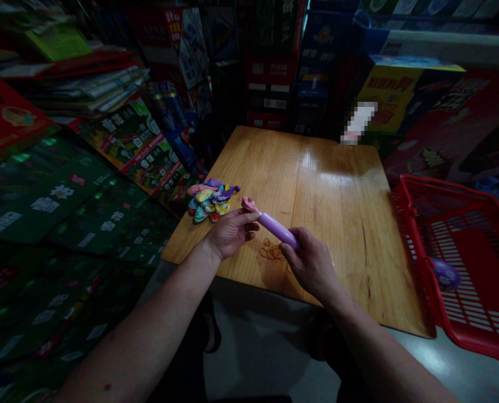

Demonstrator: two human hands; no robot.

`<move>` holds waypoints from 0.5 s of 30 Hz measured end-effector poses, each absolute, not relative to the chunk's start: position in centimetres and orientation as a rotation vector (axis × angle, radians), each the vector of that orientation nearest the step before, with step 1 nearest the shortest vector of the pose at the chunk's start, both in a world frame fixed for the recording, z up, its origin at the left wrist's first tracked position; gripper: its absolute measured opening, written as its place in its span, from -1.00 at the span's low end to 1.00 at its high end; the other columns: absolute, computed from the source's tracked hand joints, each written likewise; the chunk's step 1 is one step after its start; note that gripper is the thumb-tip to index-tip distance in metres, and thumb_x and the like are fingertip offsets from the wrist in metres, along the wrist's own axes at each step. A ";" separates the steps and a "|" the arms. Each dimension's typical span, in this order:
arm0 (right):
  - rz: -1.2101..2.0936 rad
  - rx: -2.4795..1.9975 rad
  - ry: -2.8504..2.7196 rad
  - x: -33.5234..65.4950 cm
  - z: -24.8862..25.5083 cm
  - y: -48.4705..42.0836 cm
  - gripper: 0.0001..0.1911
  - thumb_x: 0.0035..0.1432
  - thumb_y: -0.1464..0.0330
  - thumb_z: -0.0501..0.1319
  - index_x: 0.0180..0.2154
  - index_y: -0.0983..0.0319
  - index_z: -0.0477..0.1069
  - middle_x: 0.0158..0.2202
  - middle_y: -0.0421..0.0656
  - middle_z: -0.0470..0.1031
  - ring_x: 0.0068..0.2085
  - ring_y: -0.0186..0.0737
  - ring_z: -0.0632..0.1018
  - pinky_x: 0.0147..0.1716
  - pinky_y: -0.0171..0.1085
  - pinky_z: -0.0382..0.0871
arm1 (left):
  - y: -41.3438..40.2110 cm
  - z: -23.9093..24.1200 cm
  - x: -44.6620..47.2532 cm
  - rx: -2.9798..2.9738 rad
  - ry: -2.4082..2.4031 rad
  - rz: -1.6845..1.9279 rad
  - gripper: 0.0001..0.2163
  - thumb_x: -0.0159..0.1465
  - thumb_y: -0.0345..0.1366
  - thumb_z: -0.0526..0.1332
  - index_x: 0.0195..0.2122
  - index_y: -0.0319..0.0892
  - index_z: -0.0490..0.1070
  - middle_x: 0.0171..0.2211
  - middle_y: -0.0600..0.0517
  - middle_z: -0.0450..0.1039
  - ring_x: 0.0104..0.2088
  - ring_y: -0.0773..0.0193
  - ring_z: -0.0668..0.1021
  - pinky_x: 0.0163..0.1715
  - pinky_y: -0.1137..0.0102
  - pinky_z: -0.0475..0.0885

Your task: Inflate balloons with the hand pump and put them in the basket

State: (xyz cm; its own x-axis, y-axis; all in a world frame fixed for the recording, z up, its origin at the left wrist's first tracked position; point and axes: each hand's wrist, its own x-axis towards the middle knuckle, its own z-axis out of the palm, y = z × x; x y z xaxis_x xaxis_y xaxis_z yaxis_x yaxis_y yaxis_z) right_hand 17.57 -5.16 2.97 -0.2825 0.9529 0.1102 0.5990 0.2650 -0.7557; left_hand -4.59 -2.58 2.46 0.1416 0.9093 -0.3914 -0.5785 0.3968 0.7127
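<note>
Purple and slim, the tube (278,228) hangs just above the table (316,184) as we close our right hand (312,264) on its rear end and pinch the pink balloon (250,205) at its tip with our left hand (231,230), steadying both ends, with loose balloons (210,200) nearby.

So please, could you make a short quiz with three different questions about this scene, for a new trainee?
1. True or false: the right hand grips the lower end of the purple tube.
2. What lies on the wooden table just under the tube?
A. a pile of coins
B. a few thin rubber bands
C. a pair of scissors
3. Fill in: the heap of colourful balloons lies near the table's ____ edge, beyond the left hand.

Key
1. True.
2. B.
3. Left. The red basket stands on the opposite, right side.
</note>
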 end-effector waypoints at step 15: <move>0.941 -1.377 -1.942 17.5 3.5 -5.1 -0.76 0.29 0.22 0.21 -0.13 0.23 0.47 -0.40 -0.18 0.50 -0.43 -0.26 0.47 -0.43 -0.29 0.28 | -2.9 2.6 -4.6 0.502 0.969 1.117 -0.73 0.08 -0.26 0.52 -0.28 -0.17 0.50 -0.37 0.11 0.40 -0.40 0.42 0.50 -0.46 0.49 0.26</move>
